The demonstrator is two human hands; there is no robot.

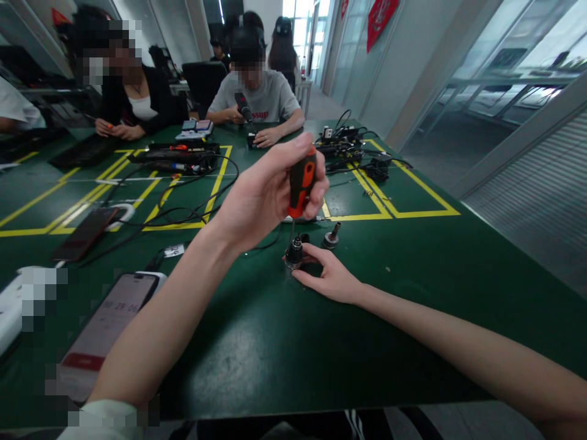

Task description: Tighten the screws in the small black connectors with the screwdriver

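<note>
My left hand (270, 183) is wrapped round the black and orange handle of a screwdriver (302, 183), held upright with its shaft pointing down. The shaft reaches a small dark metal part (294, 253) that stands on the green table (247, 354); its tip is too small to make out. Thumb and fingers of my right hand (330, 275) close on the right side of that same part. Just behind and to the right lies another small metal part (331, 237) with a stem tilted up.
Phones (107, 330) (85, 235) and a white power strip (22, 305) lie at the left. Black cables (183, 214) cross the table. Behind are tool trays (183, 157), a heap of cabled devices (343, 146), and several people, one holding a dark tool (244, 109).
</note>
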